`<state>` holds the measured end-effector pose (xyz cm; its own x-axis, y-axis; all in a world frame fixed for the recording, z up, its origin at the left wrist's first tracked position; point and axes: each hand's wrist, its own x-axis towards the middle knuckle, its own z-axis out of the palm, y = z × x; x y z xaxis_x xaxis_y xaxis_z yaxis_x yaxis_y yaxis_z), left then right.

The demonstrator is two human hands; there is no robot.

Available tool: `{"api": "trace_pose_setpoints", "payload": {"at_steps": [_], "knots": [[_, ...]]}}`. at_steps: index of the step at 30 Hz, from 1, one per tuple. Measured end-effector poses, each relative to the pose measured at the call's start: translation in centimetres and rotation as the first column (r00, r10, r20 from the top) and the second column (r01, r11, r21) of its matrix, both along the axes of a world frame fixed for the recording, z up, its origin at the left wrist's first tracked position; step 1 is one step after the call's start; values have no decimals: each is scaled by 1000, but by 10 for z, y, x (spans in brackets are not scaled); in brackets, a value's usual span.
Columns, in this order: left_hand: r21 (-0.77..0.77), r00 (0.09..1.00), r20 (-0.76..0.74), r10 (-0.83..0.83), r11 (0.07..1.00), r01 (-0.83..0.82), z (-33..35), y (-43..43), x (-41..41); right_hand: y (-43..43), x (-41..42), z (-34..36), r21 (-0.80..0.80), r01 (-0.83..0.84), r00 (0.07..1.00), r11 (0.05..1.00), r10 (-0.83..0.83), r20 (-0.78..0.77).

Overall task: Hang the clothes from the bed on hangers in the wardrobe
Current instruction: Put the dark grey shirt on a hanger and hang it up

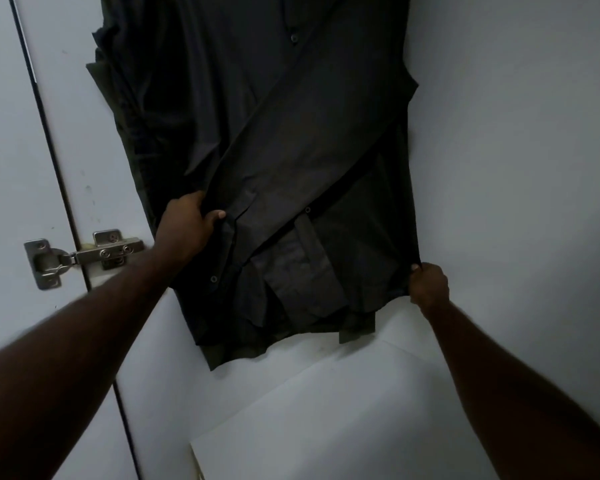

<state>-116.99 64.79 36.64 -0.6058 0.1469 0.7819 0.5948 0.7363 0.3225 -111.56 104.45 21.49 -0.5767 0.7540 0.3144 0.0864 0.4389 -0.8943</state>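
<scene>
A dark button-up shirt [274, 150] hangs inside the wardrobe, against its pale back wall [516, 133]. Its long axis runs from the top of the view down to the hem, which points toward the person. The top of the shirt is cut off by the upper edge of the picture. The front edge slants from upper right to lower left, with 3 buttons [294, 37] showing along it. A sleeve [302, 265] lies folded across the lower front.

The left hand [187, 226] grips the shirt's left front edge low down, with the thumb on the front of the cloth and the fingers curled behind it. The right hand [428, 285] pinches the right side edge near the hem, its fingers curled tight on the fabric. Both arms reach forward and the cloth is spread between the 2 hands.

A metal hinge [84, 258] sits to the left of the shirt, just beside the left forearm, joining the door [4, 150] to the side panel [94, 168]. A white shelf [326, 410] lies below the hem.
</scene>
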Motion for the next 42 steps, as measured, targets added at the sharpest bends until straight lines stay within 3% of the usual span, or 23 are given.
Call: {"api": "trace_pose_setpoints", "payload": {"at_steps": [6,8,11,13,17,20,21,23,25,26,28,30,33,39,42], "knots": [[36,998,55,-17,999,15,-2,-4,2,18,-5,-19,-151,-52,984,987,77,159],[50,995,101,-25,999,20,-4,-5,2,-7,6,-3,-85,64,998,994,-62,23],[83,981,187,-56,996,41,-11,-6,5,-54,17,35,18,167,900,986,-145,-411],[146,964,244,-105,987,70,-20,-8,6,-84,17,58,204,148,825,968,-7,-565],[385,867,327,-375,891,240,-37,-10,18,-155,13,92,520,-54,774,852,365,-517],[482,711,396,-581,791,377,-41,-9,27,-195,7,100,620,-41,753,784,432,-497],[423,708,435,-556,821,385,-43,-11,28,-202,3,100,620,-40,777,783,414,-473],[177,846,422,-326,945,275,-48,-12,28,-207,-5,93,615,-52,859,787,349,-374],[-13,982,184,-38,999,41,-58,-15,25,-211,-12,83,614,-73,906,786,309,-288],[-70,1000,-7,27,997,-27,-62,-14,26,-213,-14,80,610,-86,905,788,318,-283],[-240,937,-350,-6,967,-84,-63,-4,26,-217,-17,78,591,-124,883,797,360,-300],[-438,864,-496,-84,883,-166,-61,11,16,-221,-23,81,593,-151,879,791,382,-285],[-590,858,-510,-56,749,-302,-58,22,-4,-226,-37,80,624,-149,899,767,368,-237],[-653,853,-518,71,611,-447,-70,14,-38,-225,-87,41,601,-167,962,781,261,-73],[-652,821,-565,77,568,-502,-75,14,-47,-229,-108,20,550,-135,970,824,224,-98]]}}
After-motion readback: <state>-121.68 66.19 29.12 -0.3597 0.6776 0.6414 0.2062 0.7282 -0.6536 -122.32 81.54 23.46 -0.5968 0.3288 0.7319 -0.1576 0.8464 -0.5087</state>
